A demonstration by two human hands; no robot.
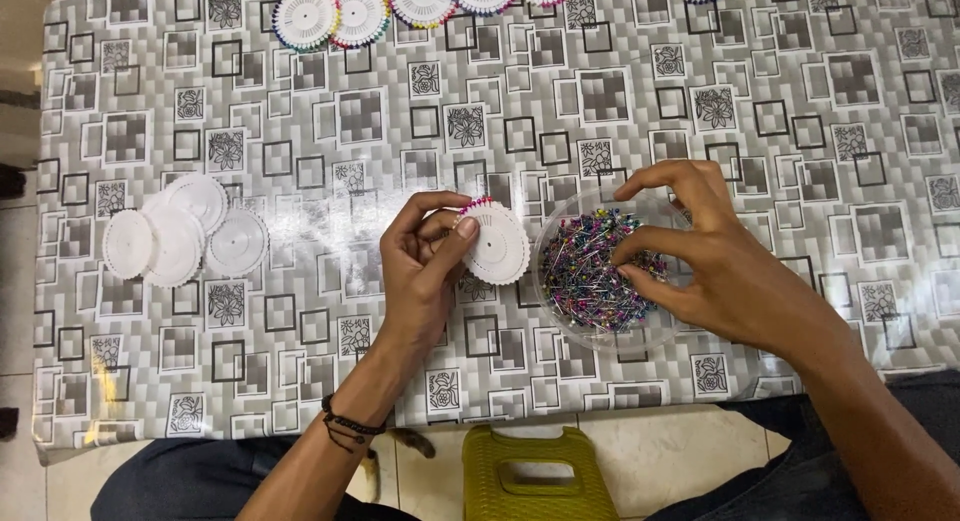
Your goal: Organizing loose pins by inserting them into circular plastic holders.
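My left hand (425,266) holds a white scalloped pin wheel disc (497,243) upright by its edge, thumb on its rim, where a few coloured pin heads sit at the top left. My right hand (705,256) reaches into a clear round bowl (560,326) full of coloured-head pins (590,271), fingertips curled over the heap. Whether a pin is pinched between those fingers I cannot tell. The bowl stands just right of the disc.
Several bare white discs (185,239) lie overlapped at the table's left. A row of discs ringed with coloured pin heads (360,13) lines the far edge. The table wears a grey patterned cloth (600,101). A green plastic stool (535,476) stands below, between my knees.
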